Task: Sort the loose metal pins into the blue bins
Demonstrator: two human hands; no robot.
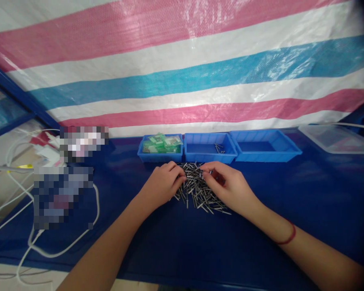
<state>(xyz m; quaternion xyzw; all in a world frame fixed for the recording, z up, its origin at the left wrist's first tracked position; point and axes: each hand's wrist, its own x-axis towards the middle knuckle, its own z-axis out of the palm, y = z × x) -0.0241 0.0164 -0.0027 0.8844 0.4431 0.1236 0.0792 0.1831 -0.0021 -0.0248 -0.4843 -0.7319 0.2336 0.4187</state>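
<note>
A loose heap of thin metal blind rivets [195,188] lies on the blue tabletop between my hands. My left hand [166,182] is at the heap's left edge, thumb and fingertips pinched together; whatever is between them is too small to make out. On the opposite side, my right hand [227,184] curls over the heap with its thumb and index finger close together. Small silvery rivet ends show inside its curled fingers. Just behind the heap stands the middle blue bin [210,155], holding a few rivets [219,148] in its right part.
The left blue bin [160,158] holds green-tinted plastic packets [162,142]. Beside the middle bin is a right blue bin [265,153]. A clear plastic lid or tray [336,139] lies far right. White cables [63,254] and blurred-out items occupy the left. A striped sheet [182,85] hangs behind.
</note>
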